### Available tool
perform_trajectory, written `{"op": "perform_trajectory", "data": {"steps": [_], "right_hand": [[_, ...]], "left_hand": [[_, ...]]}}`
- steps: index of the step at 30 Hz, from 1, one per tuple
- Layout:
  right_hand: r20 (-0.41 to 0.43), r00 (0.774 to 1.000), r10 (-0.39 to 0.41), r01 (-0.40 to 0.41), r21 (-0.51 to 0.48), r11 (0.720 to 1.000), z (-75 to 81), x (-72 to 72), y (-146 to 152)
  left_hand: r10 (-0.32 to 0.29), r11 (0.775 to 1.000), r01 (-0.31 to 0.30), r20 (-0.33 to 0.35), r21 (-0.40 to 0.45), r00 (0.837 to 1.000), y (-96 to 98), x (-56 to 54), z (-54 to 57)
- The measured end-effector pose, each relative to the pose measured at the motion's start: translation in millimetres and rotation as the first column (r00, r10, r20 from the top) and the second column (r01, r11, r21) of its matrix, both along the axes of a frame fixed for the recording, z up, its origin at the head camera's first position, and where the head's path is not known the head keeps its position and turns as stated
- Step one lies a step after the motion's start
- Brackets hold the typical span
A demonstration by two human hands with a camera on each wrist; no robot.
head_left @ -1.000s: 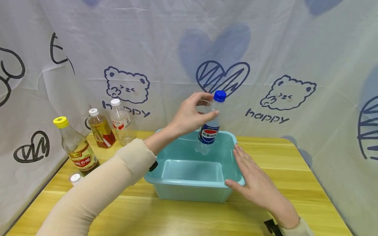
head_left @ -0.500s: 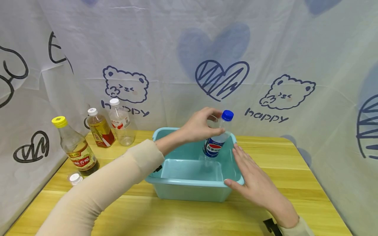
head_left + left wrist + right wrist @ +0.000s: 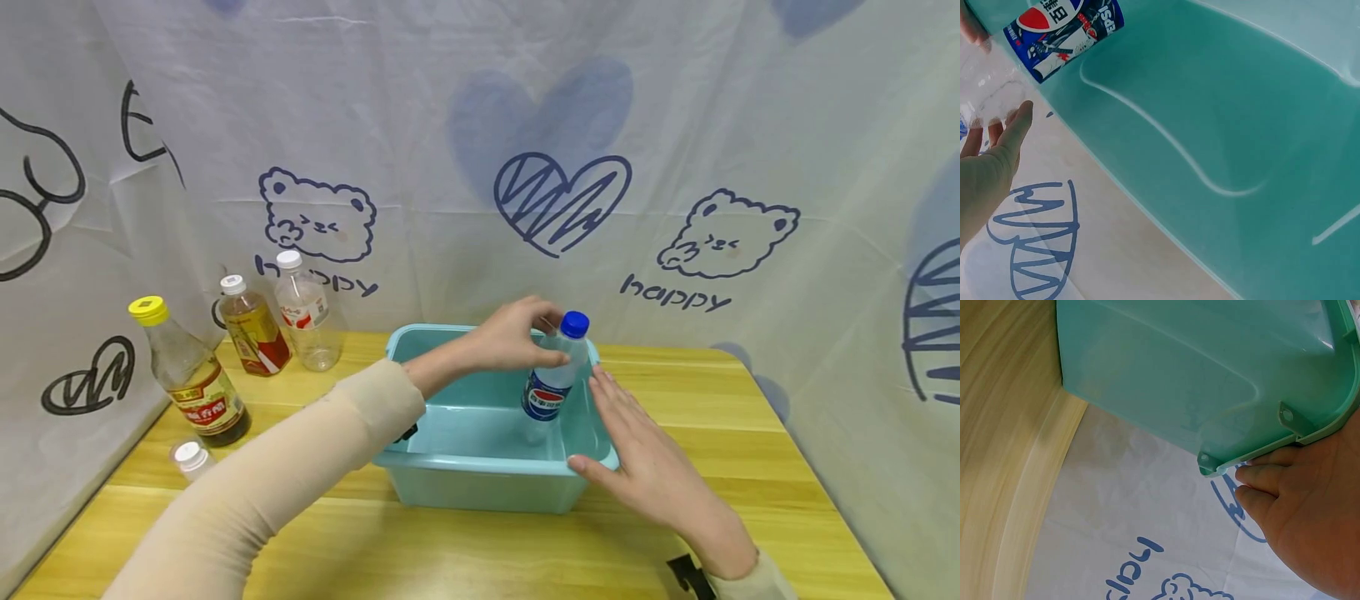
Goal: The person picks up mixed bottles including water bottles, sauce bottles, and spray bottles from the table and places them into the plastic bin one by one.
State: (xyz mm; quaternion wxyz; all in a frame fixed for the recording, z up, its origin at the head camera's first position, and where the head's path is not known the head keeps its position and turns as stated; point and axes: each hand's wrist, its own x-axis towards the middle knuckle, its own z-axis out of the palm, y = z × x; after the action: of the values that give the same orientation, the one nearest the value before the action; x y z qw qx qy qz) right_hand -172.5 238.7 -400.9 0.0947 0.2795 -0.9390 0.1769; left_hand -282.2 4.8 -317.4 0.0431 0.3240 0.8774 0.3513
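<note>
My left hand (image 3: 513,337) holds a clear plastic Pepsi bottle (image 3: 546,398) by its upper part, thumb on the near side. The bottle has a blue cap and label, leans slightly, and its lower part is inside the turquoise plastic basin (image 3: 487,464). Whether its base touches the basin floor I cannot tell. In the left wrist view, fingers (image 3: 1017,128) press the clear bottle above its label (image 3: 1063,37). My right hand (image 3: 648,462) rests on the basin's right rim, fingers straight. The right wrist view shows that hand (image 3: 1310,506) against the rim, outside the basin wall (image 3: 1166,369).
At the left of the wooden table (image 3: 697,408) stand a yellow-capped sauce bottle (image 3: 206,400), a brown drink bottle (image 3: 257,333) and a clear white-capped bottle (image 3: 303,321). Another white cap (image 3: 191,456) shows beside the left sleeve. A printed cloth (image 3: 420,100) hangs behind.
My left hand has lowered the Pepsi bottle into the basin and moved it slightly right. The right hand has stayed on the rim.
</note>
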Motion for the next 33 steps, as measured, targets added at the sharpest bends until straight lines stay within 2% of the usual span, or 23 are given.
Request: {"op": "perform_trajectory", "data": {"steps": [8,17,24,33], "right_hand": [[0.014,1.000,-0.008,0.007,0.004,1.000,0.5,0.3,-0.2],[0.000,1.000,-0.006,0.006,0.001,1.000,0.1,1.5,0.5],[-0.017,1.000,0.002,-0.003,-0.010,1.000,0.6,0.1,1.4],[-0.007,1.000,0.003,-0.003,-0.006,1.000,0.5,-0.3,0.1]], "left_hand": [[0.004,1.000,-0.004,0.016,-0.013,1.000,0.4,-2.2,-5.6],[0.028,1.000,-0.027,0.049,-0.008,0.998,0.4,-2.7,-5.2],[0.046,0.999,-0.045,0.035,-0.016,0.998,-0.2,-5.0,-4.9],[0.027,0.999,-0.026,0.027,-0.030,0.999,-3.8,-4.3,-5.3]]}}
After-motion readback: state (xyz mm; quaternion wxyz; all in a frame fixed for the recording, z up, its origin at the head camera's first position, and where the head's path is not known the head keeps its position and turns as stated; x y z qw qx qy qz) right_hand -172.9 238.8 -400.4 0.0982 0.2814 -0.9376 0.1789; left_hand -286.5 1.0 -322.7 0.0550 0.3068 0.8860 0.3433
